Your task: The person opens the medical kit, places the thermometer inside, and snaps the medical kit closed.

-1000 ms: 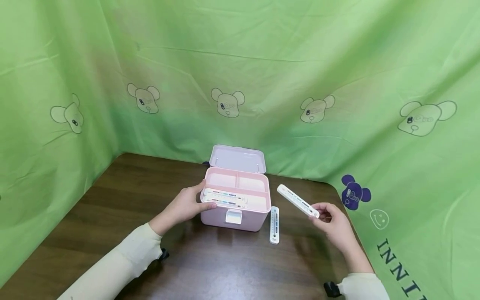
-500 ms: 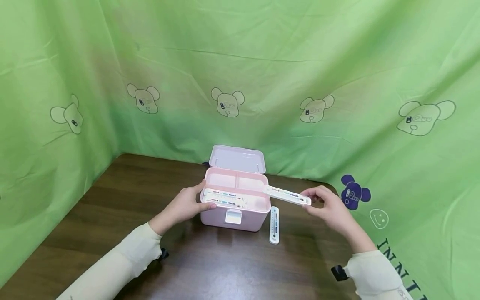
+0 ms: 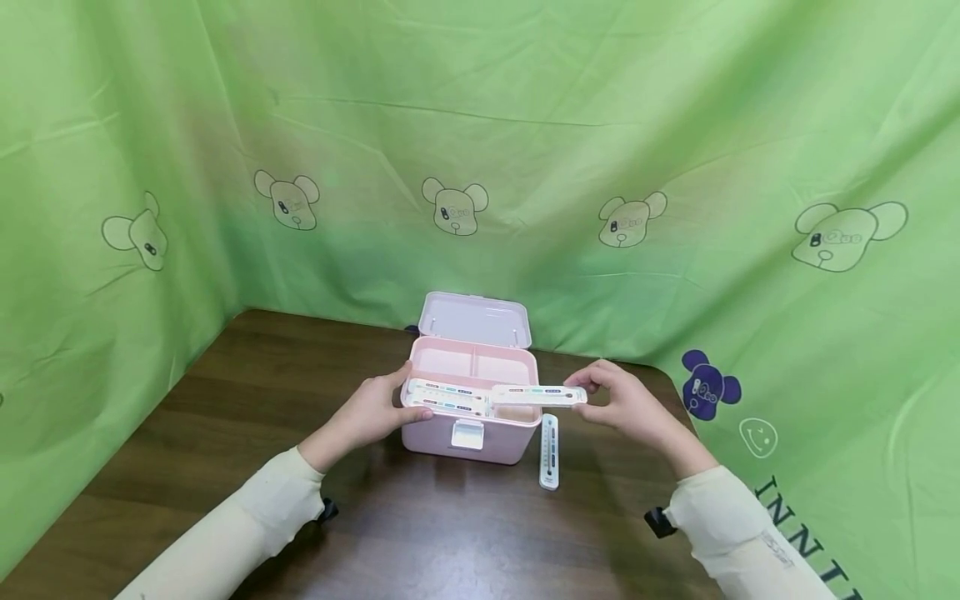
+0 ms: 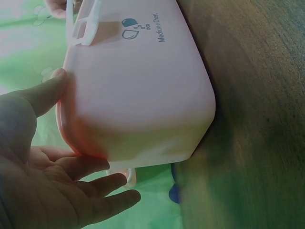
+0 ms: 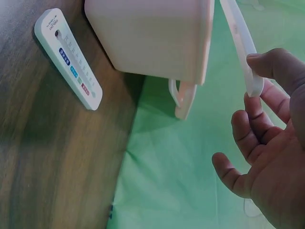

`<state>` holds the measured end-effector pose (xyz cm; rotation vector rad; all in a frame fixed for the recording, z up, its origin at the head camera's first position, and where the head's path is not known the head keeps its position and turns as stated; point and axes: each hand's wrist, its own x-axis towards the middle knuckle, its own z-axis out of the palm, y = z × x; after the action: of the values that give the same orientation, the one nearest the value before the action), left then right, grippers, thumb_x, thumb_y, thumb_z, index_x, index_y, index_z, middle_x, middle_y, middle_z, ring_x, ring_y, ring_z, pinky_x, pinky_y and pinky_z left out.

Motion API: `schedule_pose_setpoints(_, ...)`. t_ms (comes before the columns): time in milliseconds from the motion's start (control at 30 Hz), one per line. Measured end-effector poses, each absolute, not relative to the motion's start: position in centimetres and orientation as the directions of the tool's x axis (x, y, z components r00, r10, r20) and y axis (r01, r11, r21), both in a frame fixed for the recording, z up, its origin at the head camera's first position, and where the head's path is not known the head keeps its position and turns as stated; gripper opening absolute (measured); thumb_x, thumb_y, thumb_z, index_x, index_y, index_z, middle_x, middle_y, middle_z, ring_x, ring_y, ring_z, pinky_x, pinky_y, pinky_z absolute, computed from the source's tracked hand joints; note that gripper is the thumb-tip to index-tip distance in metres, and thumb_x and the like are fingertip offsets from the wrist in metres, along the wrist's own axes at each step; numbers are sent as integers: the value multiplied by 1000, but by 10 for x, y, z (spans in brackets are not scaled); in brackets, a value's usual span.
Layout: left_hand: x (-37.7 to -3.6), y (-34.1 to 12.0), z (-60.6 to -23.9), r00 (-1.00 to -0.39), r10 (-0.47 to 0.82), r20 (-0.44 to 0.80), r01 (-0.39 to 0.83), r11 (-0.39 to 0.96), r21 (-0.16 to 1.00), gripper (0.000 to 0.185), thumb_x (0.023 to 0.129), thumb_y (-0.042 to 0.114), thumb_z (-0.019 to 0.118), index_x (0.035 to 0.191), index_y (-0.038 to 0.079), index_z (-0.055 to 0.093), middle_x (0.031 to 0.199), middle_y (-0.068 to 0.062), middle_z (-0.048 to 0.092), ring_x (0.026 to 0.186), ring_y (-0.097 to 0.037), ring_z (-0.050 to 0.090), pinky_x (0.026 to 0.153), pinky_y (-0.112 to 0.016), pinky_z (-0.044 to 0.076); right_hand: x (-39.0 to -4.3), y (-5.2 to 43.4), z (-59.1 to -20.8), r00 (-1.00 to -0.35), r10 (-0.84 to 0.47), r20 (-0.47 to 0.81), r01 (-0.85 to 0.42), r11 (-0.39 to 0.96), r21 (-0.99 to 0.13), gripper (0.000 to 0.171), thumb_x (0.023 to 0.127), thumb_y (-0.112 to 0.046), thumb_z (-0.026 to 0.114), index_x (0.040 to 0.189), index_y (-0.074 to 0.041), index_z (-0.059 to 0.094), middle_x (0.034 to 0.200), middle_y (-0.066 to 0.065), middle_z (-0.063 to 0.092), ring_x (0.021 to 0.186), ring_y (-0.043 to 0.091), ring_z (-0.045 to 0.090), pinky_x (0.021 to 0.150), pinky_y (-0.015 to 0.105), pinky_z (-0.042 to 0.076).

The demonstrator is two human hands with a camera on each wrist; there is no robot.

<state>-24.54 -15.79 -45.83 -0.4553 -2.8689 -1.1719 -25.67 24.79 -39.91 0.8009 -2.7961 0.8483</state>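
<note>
An open pink medicine box stands mid-table with its lid tipped back. My left hand grips its left end, thumb on the rim; the left wrist view shows that hand around the box's corner. My right hand pinches one end of a white thermometer, held level over the box's right front rim. In the right wrist view thumb and finger pinch that strip. Two similar thermometers lie in the box's front tray.
Another white thermometer lies on the brown table just right of the box, and shows in the right wrist view. Green cloth with bear prints walls the back and both sides. The table's right edge lies near my right arm.
My right hand has carried the thermometer leftward from beside the box and levelled it over the box's right rim. The left hand and the box have stayed put.
</note>
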Motion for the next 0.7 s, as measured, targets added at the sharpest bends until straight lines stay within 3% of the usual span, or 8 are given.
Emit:
schedule_pose_setpoints(267, -246, -158, -458, -957, 257, 131, 276, 681, 678, 103, 84, 56, 80, 158, 0, 34, 149, -20, 54, 135, -30, 56, 107, -49, 48, -265, 232, -399, -817, -538, 207, -569, 692, -445, 28, 83, -8, 81, 109, -17, 75, 105, -5, 64, 100, 22, 61, 89, 35, 51)
schedule_pose_setpoints(467, -246, -158, -458, -955, 261, 141, 286, 678, 677, 103, 84, 55, 80, 157, -1, 35, 146, -20, 57, 128, -26, 61, 104, -47, 50, -272, 223, -391, -768, -616, 176, -636, 698, -329, 26, 84, -15, 81, 108, -20, 75, 104, -9, 67, 104, 20, 60, 94, 48, 44)
schedule_pose_setpoints(567, -246, -158, -458, -955, 260, 143, 286, 680, 675, 103, 84, 55, 80, 157, 0, 35, 146, -20, 57, 127, -26, 61, 104, -47, 50, -276, 221, -385, -733, -663, 151, -674, 678, -294, 25, 86, -19, 82, 109, -23, 74, 103, -11, 66, 104, 20, 60, 94, 48, 41)
schedule_pose_setpoints(700, -246, -158, -458, -955, 261, 139, 284, 680, 676, 103, 83, 55, 81, 158, 0, 35, 144, -20, 59, 124, -24, 62, 103, -46, 50, -282, 219, -379, -670, -735, 100, -722, 615, -318, 28, 87, -19, 82, 114, -21, 75, 106, -10, 66, 105, 19, 61, 95, 46, 47)
